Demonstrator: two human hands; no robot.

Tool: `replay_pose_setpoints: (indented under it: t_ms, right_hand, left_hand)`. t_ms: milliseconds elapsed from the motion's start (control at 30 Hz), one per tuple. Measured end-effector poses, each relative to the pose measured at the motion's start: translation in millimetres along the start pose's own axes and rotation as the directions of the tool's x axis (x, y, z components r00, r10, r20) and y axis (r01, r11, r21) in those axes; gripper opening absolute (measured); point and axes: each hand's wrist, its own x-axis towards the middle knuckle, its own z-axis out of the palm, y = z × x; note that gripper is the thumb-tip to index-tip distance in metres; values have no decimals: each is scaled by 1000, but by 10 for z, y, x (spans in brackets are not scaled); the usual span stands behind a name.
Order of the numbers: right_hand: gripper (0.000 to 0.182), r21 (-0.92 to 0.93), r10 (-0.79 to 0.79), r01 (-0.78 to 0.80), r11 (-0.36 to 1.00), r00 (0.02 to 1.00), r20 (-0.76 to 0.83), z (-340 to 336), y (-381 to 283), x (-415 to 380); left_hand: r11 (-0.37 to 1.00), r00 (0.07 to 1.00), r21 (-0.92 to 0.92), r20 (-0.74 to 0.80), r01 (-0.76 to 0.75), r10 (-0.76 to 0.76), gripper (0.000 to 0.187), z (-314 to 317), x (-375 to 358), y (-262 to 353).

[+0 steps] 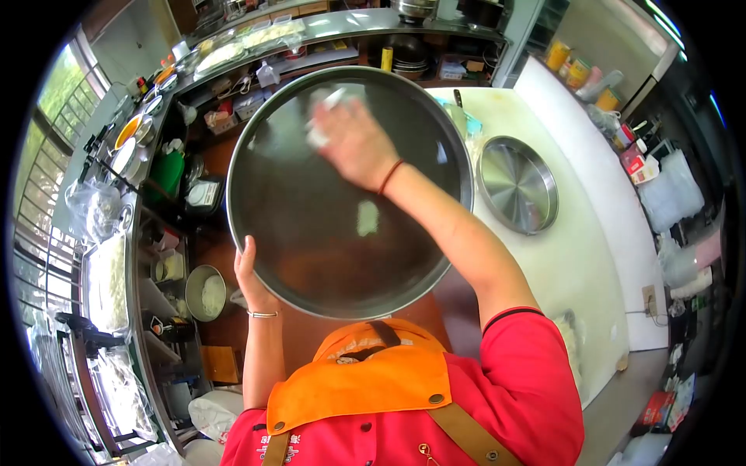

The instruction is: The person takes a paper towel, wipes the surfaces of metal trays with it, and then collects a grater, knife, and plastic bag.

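Observation:
A large round steel tray (311, 233) is held up in front of me, tilted toward the camera. My left hand (250, 276) grips its lower left rim. My right hand (350, 140) presses a white cloth (322, 116) against the tray's inner surface near the top; the hand is blurred. A red band sits on the right wrist and a thin bracelet on the left. I wear a red shirt and an orange apron.
A smaller round steel tray (517, 185) lies on the white counter (575, 264) to the right. Shelves with bowls, bottles and containers (179, 186) run along the left and back. A steel bowl (206, 293) sits low on the left.

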Motion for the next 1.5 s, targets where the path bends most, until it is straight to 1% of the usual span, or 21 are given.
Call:
replay_pose_setpoints:
  t_ms: [67, 167, 267, 300, 333, 433, 500, 533, 567, 600, 733, 800, 867, 967, 1067, 1133, 1200, 1267, 1333, 1467, 1500]
  right_hand:
    - [61, -123, 151, -158, 980, 986, -67, 136, 815, -155]
    - [65, 188, 339, -371, 909, 923, 182, 125, 607, -360]
    - [93, 577, 32, -178, 797, 967, 253, 65, -347, -607]
    - [87, 593, -80, -235, 770, 887, 456, 26, -533, -683]
    - [77, 599, -213, -16, 800, 927, 310, 116, -582, -810]
    - [63, 502, -164, 40, 864, 965, 204, 441, 61, -753]
    - [61, 353, 67, -95, 931, 994, 91, 573, 803, -635]
    - [56, 209, 215, -260, 943, 953, 215, 618, 1164, -644]
    - [50, 28, 203, -205, 978, 977, 60, 766, 1508, -738]
    - [46, -69, 328, -322, 944, 937, 118, 722, 1644, -743]
    - [45, 105, 546, -548, 830, 836, 48, 800, 1243, -539]
    - [43, 251, 526, -550, 797, 835, 158, 667, 604, -256]
    - [35, 262, 323, -339, 903, 941, 104, 838, 110, -260]
    - [11, 245, 129, -147, 958, 988, 89, 1066, 8, -239]
    - [9, 118, 305, -310, 944, 951, 52, 1176, 856, -219]
    - [8, -17, 587, -587, 809, 808, 43, 1011, 1574, -131]
    - [15, -185, 516, -515, 837, 855, -44, 908, 2350, -294]
    - [18, -358, 432, -381, 852, 899, 72, 730, 2541, -306]
    - [19, -458, 603, -462, 759, 765, 228, 785, 2409, -337]
    - [24, -80, 539, -548, 832, 769, 344, 1012, 1540, -577]
    - [17, 34, 404, -437, 899, 856, 324, 1083, 1161, -437]
  left_hand:
    - [998, 1000, -69, 0, 1, -1, 38, 133, 92, -22]
    - [997, 998, -60, -51, -48, 45, 36, 197, 355, -151]
    - [997, 996, -46, -71, -59, 56, 34, 412, 618, -225]
    - [998, 996, -49, -76, -49, 46, 34, 409, 703, -267]
    - [998, 996, -50, -79, -39, 35, 34, 366, 801, -314]
    - [998, 995, -35, -85, -54, 51, 33, 441, 999, -364]
    - [998, 997, -31, -66, -54, 51, 32, 515, 1149, -366]
    - [999, 998, -31, -48, -40, 38, 32, 527, 1233, -357]
    - [999, 999, -28, -30, -26, 25, 31, 534, 1311, -343]
    - [999, 999, -22, -28, -27, 26, 31, 548, 1412, -326]
    - [1000, 1000, -13, -23, 11, -12, 31, 684, 1856, -256]
    - [998, 999, -36, -4, 46, -47, 31, 754, 2111, -267]
    - [995, 996, -58, 48, 81, -79, 31, 762, 2410, -269]
    - [993, 985, -43, 135, 112, -105, 31, 796, 2698, -258]
    - [985, 979, -74, 148, 156, -143, 31, 782, 2885, -243]
    - [978, 967, -85, 188, 191, -172, 29, 759, 2977, -206]
    - [970, 954, -98, 228, 223, -197, 28, 735, 3019, -138]
    - [982, 972, -78, 176, 173, -157, 26, 817, 3012, -81]
    - [990, 980, -74, 169, 120, -106, 24, 838, 3068, -73]
    - [990, 984, -85, 152, 111, -97, 31, 803, 3271, -115]
    - [991, 985, -96, 155, 96, -80, 31, 808, 3312, -138]
